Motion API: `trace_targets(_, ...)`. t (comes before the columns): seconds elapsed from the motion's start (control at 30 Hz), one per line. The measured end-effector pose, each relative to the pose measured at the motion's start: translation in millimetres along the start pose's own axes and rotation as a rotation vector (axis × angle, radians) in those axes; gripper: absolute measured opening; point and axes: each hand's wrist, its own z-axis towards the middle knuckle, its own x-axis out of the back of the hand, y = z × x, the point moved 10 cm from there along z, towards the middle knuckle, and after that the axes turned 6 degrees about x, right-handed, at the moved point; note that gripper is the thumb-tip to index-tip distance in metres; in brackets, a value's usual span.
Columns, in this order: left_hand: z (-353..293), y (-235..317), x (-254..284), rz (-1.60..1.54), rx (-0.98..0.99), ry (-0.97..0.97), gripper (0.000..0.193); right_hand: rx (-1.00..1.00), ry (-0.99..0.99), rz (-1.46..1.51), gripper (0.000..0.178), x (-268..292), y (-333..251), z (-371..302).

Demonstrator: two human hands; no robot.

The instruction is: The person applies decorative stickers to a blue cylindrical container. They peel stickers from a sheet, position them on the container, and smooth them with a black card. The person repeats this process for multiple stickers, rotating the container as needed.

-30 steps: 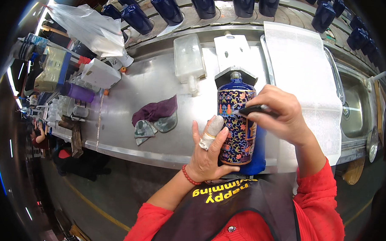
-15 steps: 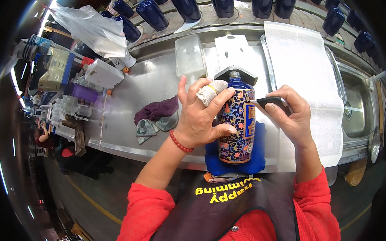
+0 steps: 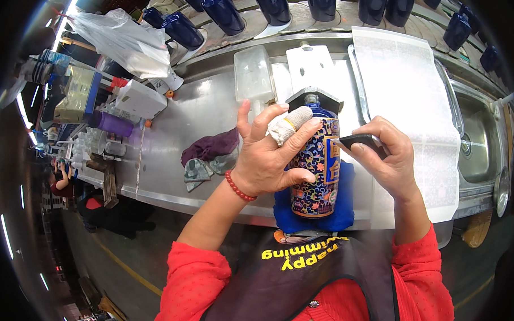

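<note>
A dark blue bottle (image 3: pixel 313 179) with a colourful floral pattern and a gold-edged blue panel lies with its base toward me. Its neck sits at a dark metal bracket (image 3: pixel 322 97), and its lower part rests on a blue cloth (image 3: pixel 344 200). My left hand (image 3: pixel 271 149) is spread against the bottle's left side, index finger and thumb touching it; a white cloth cover wraps one finger. A red bead bracelet circles that wrist. Pinched in my right hand (image 3: pixel 390 156) is a flat black scraper (image 3: pixel 362 141), its pale tip at the panel's right edge.
Left on the steel table (image 3: pixel 161 140) lie a purple cloth (image 3: pixel 212 147) and a clear plastic tub (image 3: pixel 253 74). White patterned sheets (image 3: pixel 411 109) cover a tray at right, beside a sink (image 3: pixel 475 140). Plain blue bottles (image 3: pixel 223 13) line a conveyor beyond. A plastic bag (image 3: pixel 122 42) hangs far left.
The plain blue bottles on the conveyor have shifted right. My left index finger and its covered neighbour have moved slightly right over the bottle. My right hand and scraper stay nearly in place.
</note>
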Motion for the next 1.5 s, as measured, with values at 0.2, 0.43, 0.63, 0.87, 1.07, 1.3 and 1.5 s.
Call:
trace_targets(0.2, -6, -11, 5, -0.154, 0.112, 0.049, 0.081, -0.036, 0.02, 0.033, 0.011, 2, 4, -2)
trace_targets(0.43, -16, -4, -1, -0.127, 0.127, 0.042, 0.077, -0.014, -0.004, 0.035, 0.011, -2, 1, 0)
trace_targets(0.63, -12, -17, 6, -0.144, 0.168, 0.068, 0.058, -0.058, 0.031, 0.053, 0.012, 2, 3, -3)
trace_targets(0.87, 0, -13, 6, -0.026, 0.102, 0.093, 0.051, -0.079, 0.05, 0.024, 0.012, 6, 3, -3)
trace_targets(1.07, 1, -10, 7, 0.071, 0.058, 0.102, 0.052, -0.062, 0.021, 0.003, 0.012, 4, 3, -4)
trace_targets(1.3, 4, -15, 11, 0.066, 0.108, 0.12, 0.054, -0.071, 0.025, -0.001, 0.012, 6, 6, -4)
trace_targets(1.5, 8, -3, 10, 0.096, 0.044, 0.095, 0.055, -0.073, 0.021, 0.005, 0.012, 6, 9, -7)
